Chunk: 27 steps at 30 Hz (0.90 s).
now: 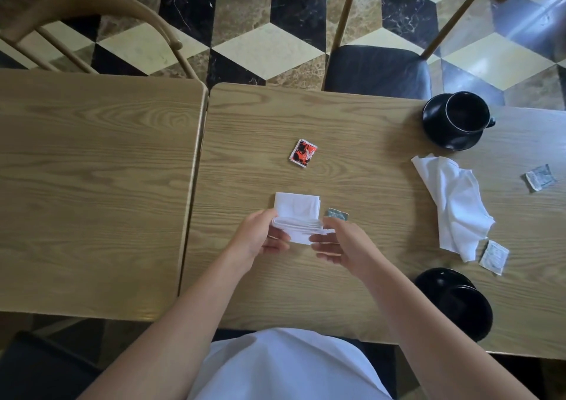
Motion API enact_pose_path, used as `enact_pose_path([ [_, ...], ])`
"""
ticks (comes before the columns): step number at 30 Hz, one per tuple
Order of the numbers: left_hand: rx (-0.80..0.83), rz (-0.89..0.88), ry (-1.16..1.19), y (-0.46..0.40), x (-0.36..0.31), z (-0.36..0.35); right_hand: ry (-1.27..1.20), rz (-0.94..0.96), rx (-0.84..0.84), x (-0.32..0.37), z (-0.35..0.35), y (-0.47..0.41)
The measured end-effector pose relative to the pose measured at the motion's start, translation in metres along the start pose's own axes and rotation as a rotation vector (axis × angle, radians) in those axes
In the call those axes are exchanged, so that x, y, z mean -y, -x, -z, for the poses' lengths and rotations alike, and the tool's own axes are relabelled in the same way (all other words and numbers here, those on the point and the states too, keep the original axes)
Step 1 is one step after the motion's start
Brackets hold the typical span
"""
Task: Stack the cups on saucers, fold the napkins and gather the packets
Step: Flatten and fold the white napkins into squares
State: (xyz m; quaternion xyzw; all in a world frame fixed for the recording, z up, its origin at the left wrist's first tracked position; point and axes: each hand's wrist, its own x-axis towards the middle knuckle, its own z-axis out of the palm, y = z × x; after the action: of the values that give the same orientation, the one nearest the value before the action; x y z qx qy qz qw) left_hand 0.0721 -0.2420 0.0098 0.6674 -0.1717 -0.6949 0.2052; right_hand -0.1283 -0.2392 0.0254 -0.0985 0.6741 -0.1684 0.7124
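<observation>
Two wood-grain tables stand pushed together over a floor [263,47] of cream, brown and black marble cubes; the right-hand surface [352,160] carries everything, the left-hand table [92,170] is beside it. Near the middle, both hands work on one white napkin [298,216]. The left hand [260,237] pinches its left edge between thumb and fingers, and the right hand [340,242] pinches the right edge the same way, so that the near part of the cloth is lifted into a thick fold while the far part lies flat on the wood.

Just beside the right hand's fingertips, partly hidden, lies a small grey-blue packet [337,214]. Farther away from the person, apart from the napkin, a red packet [303,152] lies flat. Toward the right, a second napkin [456,206] lies crumpled and unfolded — its near corner touches or nearly touches a pale packet [494,257]. Another silvery packet [540,177] lies near the right edge.

At the far right a black cup [465,111] stands upright on a black saucer [435,127], its handle pointing right. At the near right edge a second black cup [468,307] sits on its saucer [435,280] — how exactly it sits I cannot tell. Two wooden chairs stand beyond the tables, one [379,65] with a dark seat.
</observation>
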Motion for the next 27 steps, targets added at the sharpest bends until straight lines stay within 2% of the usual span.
enact_pose_path([
  [11, -0.072, 0.085, -0.027, -0.034, -0.045, -0.009, -0.099, 0.026, 0.005, 0.039, -0.007, -0.032],
  [13, -0.146, 0.049, -0.052, -0.036, -0.045, -0.012, -0.080, 0.066, 0.043, 0.037, -0.009, -0.034],
  [14, -0.221, -0.031, -0.177, -0.035, -0.040, -0.012, -0.021, 0.114, 0.033, 0.032, -0.011, -0.034],
  [16, -0.325, -0.356, -0.675, -0.029, -0.024, -0.010, 0.258, 0.299, -0.050, 0.017, -0.012, -0.031],
  [18, -0.218, -0.642, -1.063, -0.021, -0.003, -0.009, 0.665, 0.531, -0.110, -0.001, -0.009, -0.030],
  [19, -0.136, -0.679, -1.186, -0.017, 0.005, -0.008, 0.852, 0.620, -0.105, -0.010, -0.008, -0.029],
  [21, -0.046, -0.652, -1.374, -0.029, 0.006, -0.011, 1.130, 0.698, -0.066, -0.012, -0.006, -0.043],
  [23, -0.022, -0.595, -1.470, -0.041, 0.001, -0.016, 1.287, 0.709, -0.041, -0.008, -0.010, -0.057],
  [27, -0.035, -0.431, -1.577, -0.052, -0.015, -0.023, 1.454, 0.673, -0.056, 0.009, -0.020, -0.072],
])
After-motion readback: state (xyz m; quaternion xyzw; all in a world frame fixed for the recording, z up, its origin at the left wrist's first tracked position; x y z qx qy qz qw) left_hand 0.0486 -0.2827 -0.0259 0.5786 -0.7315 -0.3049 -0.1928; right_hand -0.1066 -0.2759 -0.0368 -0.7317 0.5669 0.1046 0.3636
